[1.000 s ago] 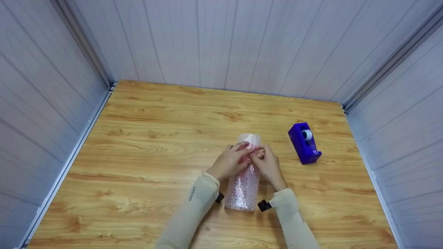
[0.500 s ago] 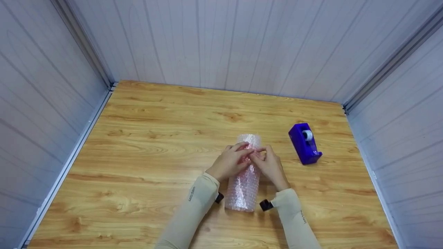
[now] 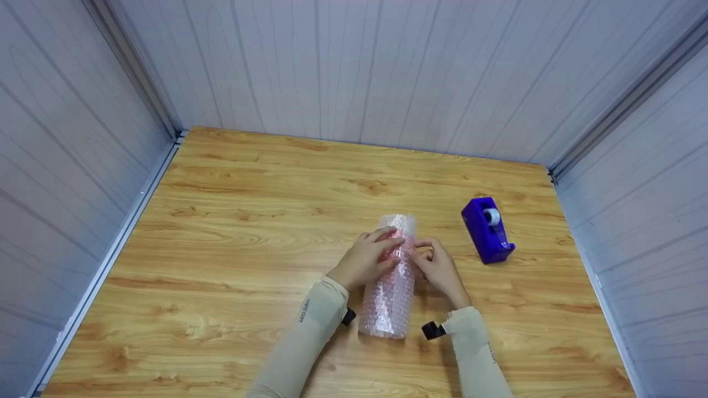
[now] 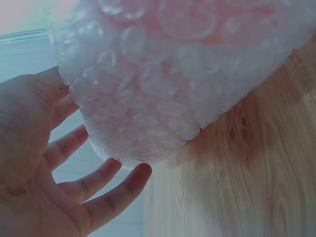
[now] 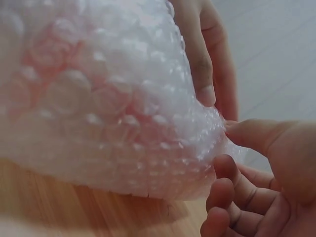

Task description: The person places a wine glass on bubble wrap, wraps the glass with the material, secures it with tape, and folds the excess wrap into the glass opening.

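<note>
A cylindrical bundle of bubble wrap (image 3: pixel 387 298) lies lengthwise on the wooden table, with something pinkish-red showing through its layers. My left hand (image 3: pixel 368 258) rests across its upper part, fingers spread and gently bent; in the left wrist view, the fingers (image 4: pixel 118 190) touch the wrap along one side. On the bundle's right side, my right hand (image 3: pixel 441 271) pinches the bubble wrap. Seen from the right wrist, the thumb (image 5: pixel 254 133) presses on the wrap's edge while the other fingers curl below. What exactly sits inside the wrap is unclear.
A blue tape dispenser (image 3: pixel 487 231) with a roll of clear tape stands to the right of the bundle. Pale panel walls (image 3: pixel 343 72) enclose the table (image 3: pixel 238 276) at the back and on both sides.
My right hand has moved slightly right and toward me, from the top of the bundle to its right side. My left hand and the tape dispenser stay nearly where they were.
</note>
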A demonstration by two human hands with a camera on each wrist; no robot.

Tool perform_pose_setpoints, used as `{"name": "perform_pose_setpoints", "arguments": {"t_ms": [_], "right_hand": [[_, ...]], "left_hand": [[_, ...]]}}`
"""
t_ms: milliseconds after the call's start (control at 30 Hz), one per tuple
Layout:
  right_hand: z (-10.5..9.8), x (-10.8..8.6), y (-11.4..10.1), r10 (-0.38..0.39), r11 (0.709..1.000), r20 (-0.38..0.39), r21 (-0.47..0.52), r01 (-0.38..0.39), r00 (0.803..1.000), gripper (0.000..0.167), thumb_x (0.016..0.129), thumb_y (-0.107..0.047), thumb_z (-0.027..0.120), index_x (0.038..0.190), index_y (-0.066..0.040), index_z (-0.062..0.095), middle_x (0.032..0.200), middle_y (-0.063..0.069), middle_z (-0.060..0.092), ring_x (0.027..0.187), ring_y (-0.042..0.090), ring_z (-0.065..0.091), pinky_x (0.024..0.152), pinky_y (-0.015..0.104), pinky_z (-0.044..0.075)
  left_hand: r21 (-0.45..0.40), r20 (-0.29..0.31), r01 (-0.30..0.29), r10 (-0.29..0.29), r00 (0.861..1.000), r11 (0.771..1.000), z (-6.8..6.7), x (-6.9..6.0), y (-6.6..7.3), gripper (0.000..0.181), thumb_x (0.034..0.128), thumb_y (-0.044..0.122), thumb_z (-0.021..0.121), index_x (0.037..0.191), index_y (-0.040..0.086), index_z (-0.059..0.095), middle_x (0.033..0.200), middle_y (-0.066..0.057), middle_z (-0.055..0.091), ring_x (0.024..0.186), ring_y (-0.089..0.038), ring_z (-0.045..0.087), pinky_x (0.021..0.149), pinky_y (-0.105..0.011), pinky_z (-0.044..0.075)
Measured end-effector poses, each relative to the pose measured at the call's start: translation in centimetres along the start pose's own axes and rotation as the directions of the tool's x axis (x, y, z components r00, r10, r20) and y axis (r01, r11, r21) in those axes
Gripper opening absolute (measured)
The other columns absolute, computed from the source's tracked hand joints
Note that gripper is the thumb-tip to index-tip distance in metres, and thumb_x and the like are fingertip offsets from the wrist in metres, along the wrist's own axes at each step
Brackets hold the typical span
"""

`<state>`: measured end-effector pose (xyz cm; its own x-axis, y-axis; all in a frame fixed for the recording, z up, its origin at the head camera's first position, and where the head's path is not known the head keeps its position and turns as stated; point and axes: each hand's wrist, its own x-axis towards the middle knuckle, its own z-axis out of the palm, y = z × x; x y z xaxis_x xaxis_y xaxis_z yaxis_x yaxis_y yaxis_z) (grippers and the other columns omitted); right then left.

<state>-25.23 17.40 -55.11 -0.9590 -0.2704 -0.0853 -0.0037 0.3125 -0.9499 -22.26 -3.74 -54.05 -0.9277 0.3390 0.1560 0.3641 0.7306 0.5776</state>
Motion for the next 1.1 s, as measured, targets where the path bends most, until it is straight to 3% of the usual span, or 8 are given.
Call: {"name": "perform_pose_setpoints", "arguments": {"t_ms": [200, 500, 767, 1100], "right_hand": [[-0.07, -0.18, 0.37, 0.048, 0.999, -0.009, 0.001, -0.048, 0.999, 0.033, 0.096, -0.023, 0.07, 0.122, -0.004, 0.06, 0.068, 0.012, 0.057, 0.055, 0.023, 0.051, 0.046, 0.023, 0.04], [-0.11, -0.33, 0.5, 0.045, 0.998, -0.013, -0.035, -0.045, 0.999, 0.037, 0.096, -0.031, 0.07, 0.12, -0.005, 0.061, 0.072, 0.017, 0.06, 0.059, 0.028, 0.056, 0.048, 0.025, 0.041], [0.12, -0.3, 0.52, 0.044, 0.996, -0.013, -0.074, -0.045, 0.999, 0.038, 0.096, -0.032, 0.07, 0.12, -0.005, 0.06, 0.069, 0.01, 0.058, 0.06, 0.024, 0.055, 0.05, 0.024, 0.042], [0.23, -0.2, 0.53, 0.068, 0.99, -0.029, -0.118, -0.071, 0.997, 0.039, 0.096, -0.032, 0.069, 0.119, -0.001, 0.063, 0.084, 0.009, 0.066, 0.075, 0.028, 0.064, 0.059, 0.029, 0.05]], "left_hand": [[-0.02, -0.004, -0.002, 0.001, 1.0, 1.0, -0.11, -0.09, -0.06, 0.048, 0.0983, 0.036, 0.065, 0.145, 0.025, 0.056, 0.157, 0.001, 0.038, 0.132, -0.036, 0.045, 0.106, -0.048, 0.042], [-0.057, -0.056, -0.023, 0.02, 0.998, 0.998, 0.12, 0.28, -0.06, 0.036, 0.1041, 0.031, 0.055, 0.138, 0.019, 0.062, 0.151, -0.004, 0.046, 0.134, -0.028, 0.045, 0.11, -0.047, 0.036], [-0.041, -0.146, -0.025, 0.019, 0.989, 0.999, 0.52, 0.64, 0.06, 0.03, 0.1024, 0.027, 0.059, 0.129, 0.016, 0.067, 0.141, -0.005, 0.054, 0.129, -0.023, 0.051, 0.107, -0.043, 0.039], [-0.121, -0.179, 0.004, -0.025, 0.983, 0.993, 0.69, 0.62, -0.06, 0.033, 0.0987, 0.025, 0.065, 0.129, 0.014, 0.065, 0.141, -0.007, 0.053, 0.127, -0.026, 0.052, 0.108, -0.044, 0.039]]}}
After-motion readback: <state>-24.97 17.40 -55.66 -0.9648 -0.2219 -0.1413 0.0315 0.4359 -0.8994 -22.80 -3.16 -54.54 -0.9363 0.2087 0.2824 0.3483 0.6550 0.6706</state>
